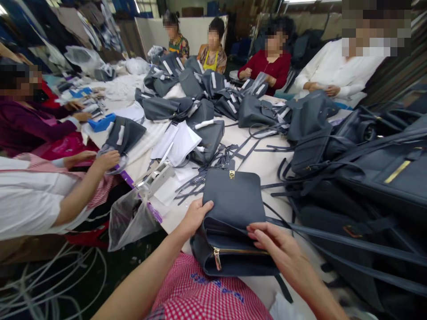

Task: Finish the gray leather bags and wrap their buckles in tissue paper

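Observation:
A slate-blue handbag (233,209) lies at the table's near edge in front of me, its flap thrown open away from me with a small gold clasp at the far end. My left hand (193,218) grips the bag's left edge, thumb on top of the flap. My right hand (276,244) rests on the bag's open mouth, fingers curled over the inner edge above a gold zip. A long strap (333,235) trails from the bag to the right.
The white table (263,164) is strewn with more slate-blue handbags (253,111), loose straps and white paper (176,144). A heap of bags (383,173) fills the right side. Several other people sit around the table; a co-worker's arm (83,186) reaches in from the left beside a plastic bag (130,218).

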`<state>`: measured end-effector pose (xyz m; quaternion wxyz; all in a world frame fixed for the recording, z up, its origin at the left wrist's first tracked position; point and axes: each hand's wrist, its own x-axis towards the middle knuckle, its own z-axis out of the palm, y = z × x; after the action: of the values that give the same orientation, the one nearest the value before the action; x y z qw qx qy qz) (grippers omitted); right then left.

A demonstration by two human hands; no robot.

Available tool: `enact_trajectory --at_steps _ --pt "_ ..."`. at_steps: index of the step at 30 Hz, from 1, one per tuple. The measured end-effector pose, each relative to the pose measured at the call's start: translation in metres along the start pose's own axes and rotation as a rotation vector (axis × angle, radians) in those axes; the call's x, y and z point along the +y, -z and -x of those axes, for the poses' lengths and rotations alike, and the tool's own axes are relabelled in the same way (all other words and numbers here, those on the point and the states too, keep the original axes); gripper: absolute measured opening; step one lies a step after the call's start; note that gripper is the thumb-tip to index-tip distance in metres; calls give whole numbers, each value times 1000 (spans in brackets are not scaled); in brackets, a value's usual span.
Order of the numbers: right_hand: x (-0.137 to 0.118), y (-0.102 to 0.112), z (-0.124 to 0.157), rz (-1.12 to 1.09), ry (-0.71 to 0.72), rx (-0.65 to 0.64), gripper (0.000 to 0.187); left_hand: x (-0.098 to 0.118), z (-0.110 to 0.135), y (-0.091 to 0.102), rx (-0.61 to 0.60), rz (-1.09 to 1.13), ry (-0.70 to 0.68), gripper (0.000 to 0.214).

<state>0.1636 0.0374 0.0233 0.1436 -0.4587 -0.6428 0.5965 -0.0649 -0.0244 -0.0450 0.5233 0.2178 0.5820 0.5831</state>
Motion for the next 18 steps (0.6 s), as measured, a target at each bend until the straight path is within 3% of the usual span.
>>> enact_trajectory --at_steps 4,9,11,15,18 --pt "22 -2 10 120 15 11 44 -4 0 1 -79 55 31 44" --pt "22 -1 18 46 5 100 40 -2 4 -2 -116 47 17 43" --pt "18 3 14 57 34 234 40 -1 5 -2 -126 61 20 42" --pt "1 21 -3 255 178 623 37 -1 8 -2 -146 75 39 42" --pt "-11 29 -9 357 258 680 35 -3 6 -2 -110 46 17 43"
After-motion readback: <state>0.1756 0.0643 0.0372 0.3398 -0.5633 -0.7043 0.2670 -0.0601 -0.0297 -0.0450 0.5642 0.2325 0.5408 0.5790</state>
